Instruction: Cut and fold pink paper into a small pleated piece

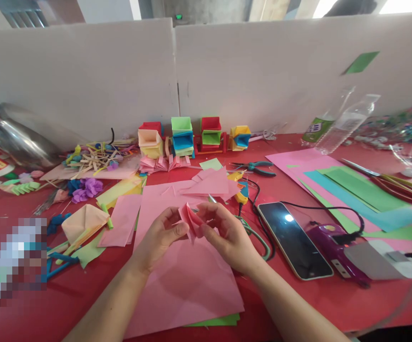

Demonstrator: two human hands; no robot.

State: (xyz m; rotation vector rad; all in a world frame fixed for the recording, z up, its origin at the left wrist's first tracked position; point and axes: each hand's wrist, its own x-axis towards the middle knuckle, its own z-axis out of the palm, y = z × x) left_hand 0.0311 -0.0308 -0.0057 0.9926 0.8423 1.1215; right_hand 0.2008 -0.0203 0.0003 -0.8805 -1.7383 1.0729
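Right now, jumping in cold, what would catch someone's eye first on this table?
Both hands meet at the centre: the left hand and right hand pinch a small folded pink paper above a large pink sheet. Behind them, a row of bright paper boxes lines the white partition, and a dark phone lies face up to the right.

We face two white partition panels (84,71) behind the red worktop (334,304); bright ceiling lights (405,4) top rt, grey wall (206,8) beyond.
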